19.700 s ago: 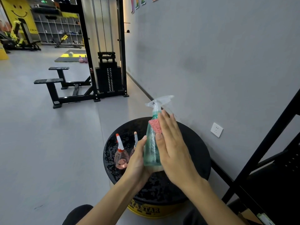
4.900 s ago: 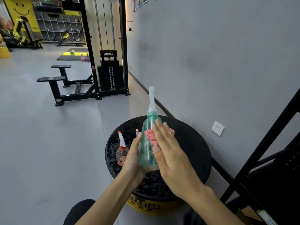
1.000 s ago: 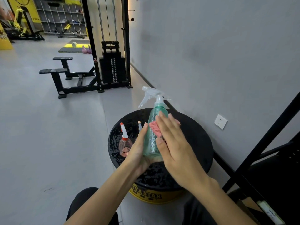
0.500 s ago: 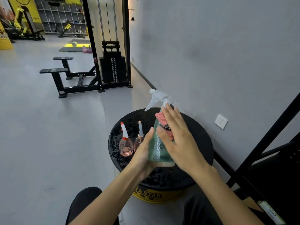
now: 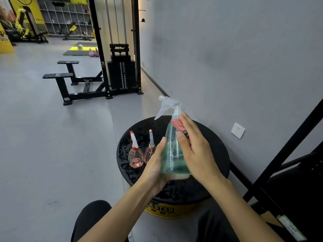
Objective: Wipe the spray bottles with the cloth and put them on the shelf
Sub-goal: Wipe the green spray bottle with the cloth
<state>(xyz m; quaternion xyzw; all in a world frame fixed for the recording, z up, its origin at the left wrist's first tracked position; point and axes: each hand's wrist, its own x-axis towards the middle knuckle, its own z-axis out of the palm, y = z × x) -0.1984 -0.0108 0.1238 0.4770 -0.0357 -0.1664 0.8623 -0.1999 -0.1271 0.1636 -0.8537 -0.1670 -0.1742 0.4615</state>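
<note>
L hand (image 5: 155, 166) wraps the base of a clear green plastic spray bottle (image 5: 172, 154) w/ white trigger, thumb up its side, bottle near upright over the round black wet worktop (image 5: 219, 154). R hand (image 5: 197, 151), fingers straight & together, presses a pink cloth (image 5: 176, 124) onto bottle's shoulder. At 9 o'clock of it, on worktop: small pink bottle w/ orange-white nozzle (image 5: 135, 155), touching or just beside a small pink bottle w/ rose-gold cap (image 5: 150, 151). Black metal shelf (image 5: 297, 172) at 3 o'clock.
</note>
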